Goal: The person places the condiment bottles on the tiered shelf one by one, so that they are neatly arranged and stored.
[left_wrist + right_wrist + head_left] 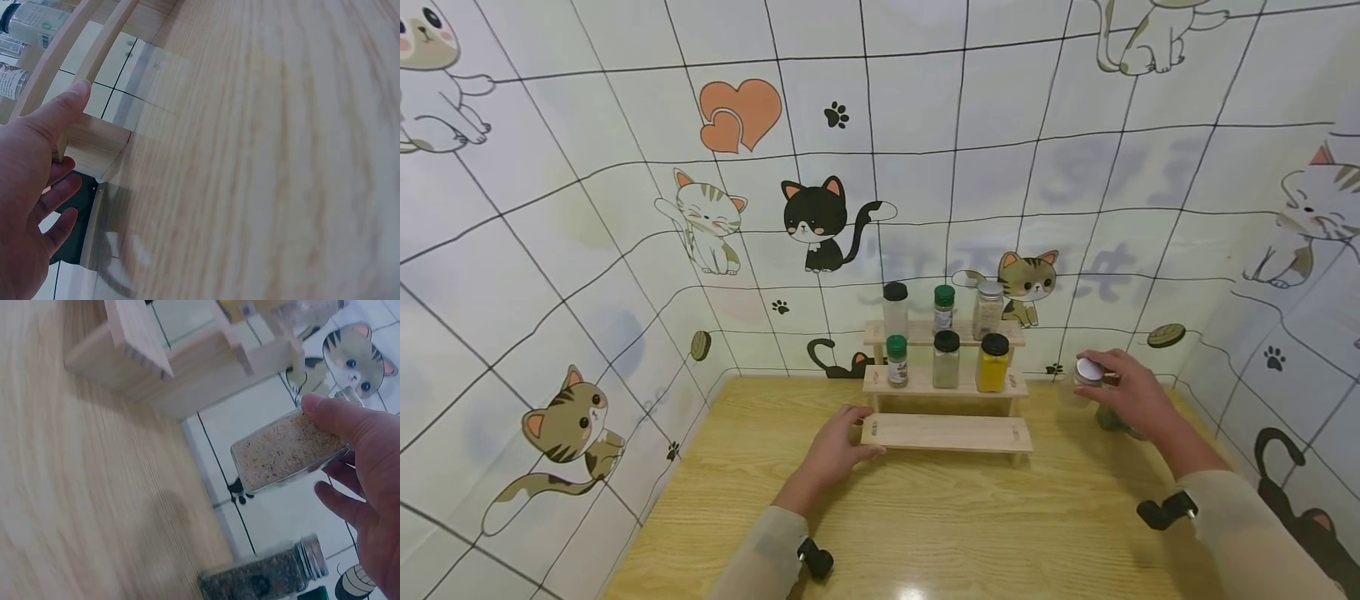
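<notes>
My right hand [1131, 396] holds a square glass spice jar [275, 453] near its silver lid [1089, 370]. Pale, coarse seasoning fills the jar, which is lifted off the table to the right of a three-tier wooden spice rack [946, 432]. With thumb and fingers, my left hand [837, 447] grips the left end of the rack's lowest shelf. On the middle shelf stand a green-capped bottle [897, 362], a black-capped jar [946, 362] and a black-capped yellow jar [993, 367]. The top shelf bears a black-capped jar [896, 312], a green-capped bottle [943, 310] and a silver-lidded jar [988, 312].
A jar of dark spice [256, 578] with a silver lid stands on the table below my right hand, partly hidden in the head view. Beside it shows a bit of a green cap [312, 594]. Cat-patterned tiled walls enclose the wooden table [925, 517].
</notes>
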The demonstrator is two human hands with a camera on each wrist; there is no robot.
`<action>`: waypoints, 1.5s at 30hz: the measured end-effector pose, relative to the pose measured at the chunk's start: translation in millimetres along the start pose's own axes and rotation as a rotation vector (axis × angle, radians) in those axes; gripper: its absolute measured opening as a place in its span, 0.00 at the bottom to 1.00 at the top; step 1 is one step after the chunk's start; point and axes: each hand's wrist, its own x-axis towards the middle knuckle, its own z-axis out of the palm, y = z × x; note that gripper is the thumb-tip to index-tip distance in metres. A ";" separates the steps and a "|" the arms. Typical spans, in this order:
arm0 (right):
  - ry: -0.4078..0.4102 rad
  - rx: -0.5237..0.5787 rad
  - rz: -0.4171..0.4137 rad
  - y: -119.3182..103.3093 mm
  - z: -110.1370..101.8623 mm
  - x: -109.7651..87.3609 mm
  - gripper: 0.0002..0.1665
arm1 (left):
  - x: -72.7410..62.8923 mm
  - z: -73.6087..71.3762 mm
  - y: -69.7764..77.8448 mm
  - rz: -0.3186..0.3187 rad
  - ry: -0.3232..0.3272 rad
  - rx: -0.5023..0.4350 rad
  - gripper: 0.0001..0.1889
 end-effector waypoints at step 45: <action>-0.045 0.435 -0.023 -118.0 111.0 1.1 0.29 | 0.2 -0.6 0.1 0.000 -0.003 -0.007 0.40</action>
